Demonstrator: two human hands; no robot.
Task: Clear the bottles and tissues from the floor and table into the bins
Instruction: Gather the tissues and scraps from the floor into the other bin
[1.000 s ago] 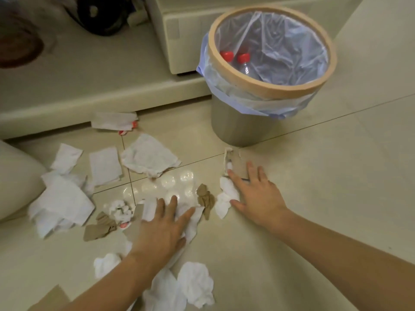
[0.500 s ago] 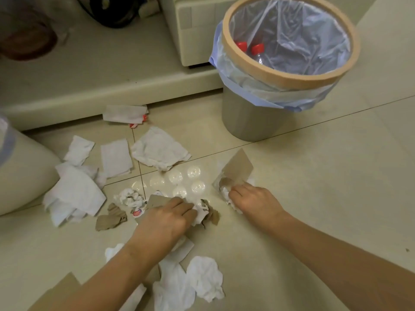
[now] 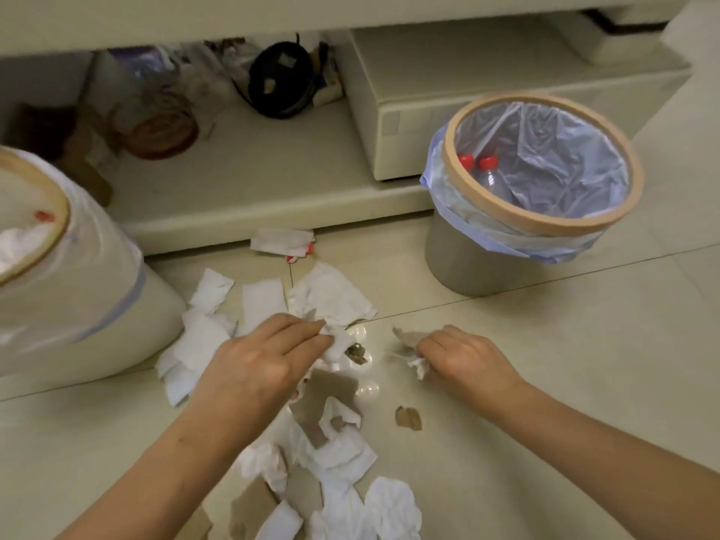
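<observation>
1. Floor [image 3: 565, 383]: pale cream glossy tiles, thin dark grout lines, one running left to right across the middle.
2. Far side: low cream cabinet [image 3: 272, 196] with an open shelf just above floor level.
3. Shelf clutter, blurred: black round object [image 3: 280, 77], brownish round item [image 3: 159, 130], plastic bags [image 3: 156, 68].
4. Far right: closed cream drawer unit [image 3: 409, 122] sitting on the shelf base.
5. Light: soft, even, warm; small glare spots on the tiles.

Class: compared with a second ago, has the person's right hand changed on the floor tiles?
Yes. The right hand, then flat on the tile, now grips a brown card scrap and tissue beside the tile joint.
</observation>
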